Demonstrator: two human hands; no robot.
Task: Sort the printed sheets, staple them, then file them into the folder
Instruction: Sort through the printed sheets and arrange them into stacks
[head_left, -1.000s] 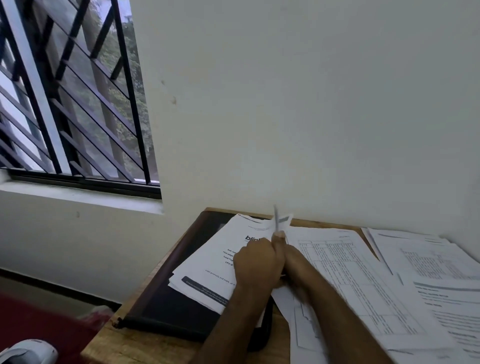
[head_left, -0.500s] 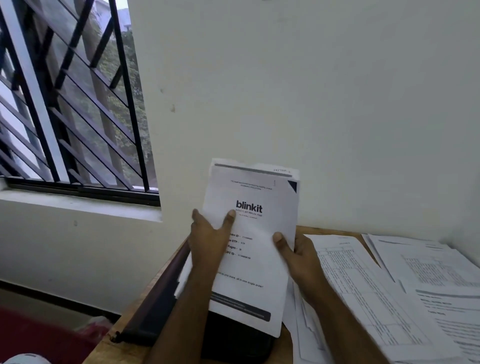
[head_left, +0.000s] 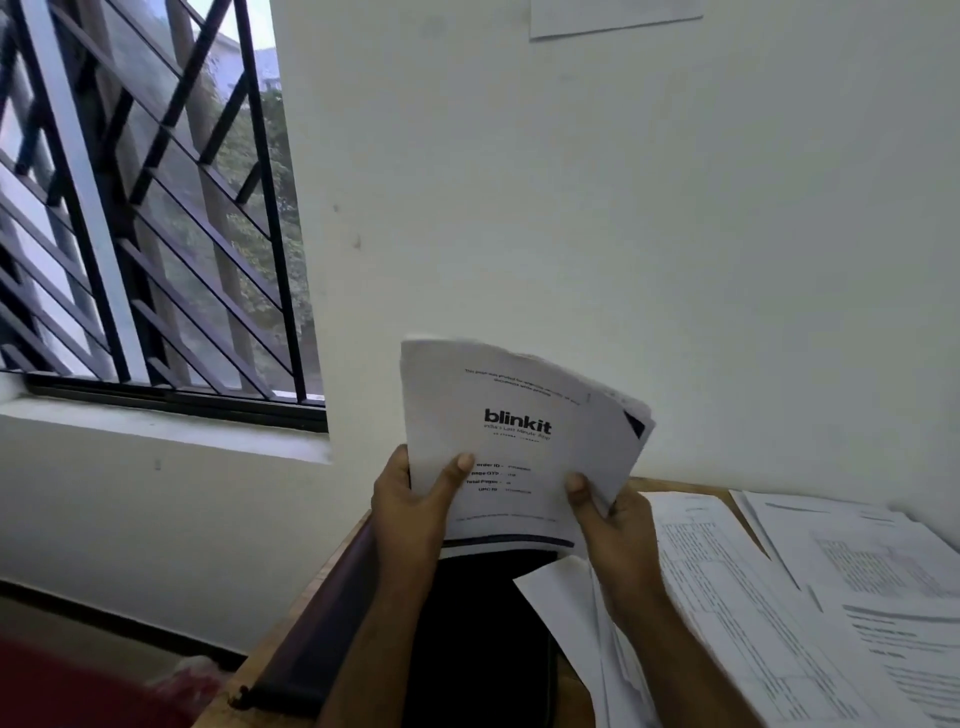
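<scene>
The counter (head_left: 311, 577) carries a black folder (head_left: 483, 639) and loose sheets (head_left: 779, 597) on the right. Above the folder, a stack of printed sheets (head_left: 519, 441) stands upright, long axis vertical, "blinkit" page facing near. The left hand (head_left: 410, 504) grips its lower left edge, the right hand (head_left: 618, 535) its lower right; smaller print is unreadable.

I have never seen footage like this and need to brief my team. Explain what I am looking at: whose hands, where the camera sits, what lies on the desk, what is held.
No machine here: a person wears one camera on the head, looking forward and down. Their left hand and right hand grip a stack of printed sheets, its "blinkit" cover page facing the camera, held upright above a black folder. The folder lies on a wooden desk. More printed sheets with tables are spread to the right. A barred window is at left.
</scene>
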